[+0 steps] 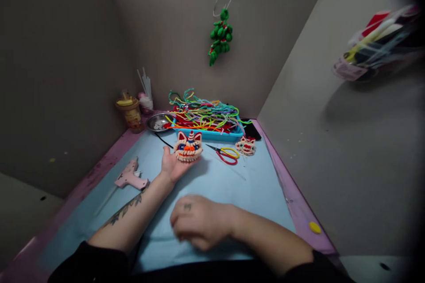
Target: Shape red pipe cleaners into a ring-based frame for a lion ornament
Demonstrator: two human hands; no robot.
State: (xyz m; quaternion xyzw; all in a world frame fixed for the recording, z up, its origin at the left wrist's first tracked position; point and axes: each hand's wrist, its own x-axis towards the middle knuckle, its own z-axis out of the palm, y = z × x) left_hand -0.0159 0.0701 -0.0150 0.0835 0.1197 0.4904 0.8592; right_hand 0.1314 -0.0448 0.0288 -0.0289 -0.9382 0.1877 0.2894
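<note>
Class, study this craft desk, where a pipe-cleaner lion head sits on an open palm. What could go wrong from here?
1. The lion head only rests on the open left hand, ungripped; a tilt could let it fall.
2. The scissors lie just right of that hand, blades pointing toward it; a careless reach might catch them.
3. The glue gun lies close beside the left forearm; if it is hot, a brush against it could burn.

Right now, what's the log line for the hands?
left hand: holds pipe-cleaner lion head | right hand: curled over blue mat
</note>
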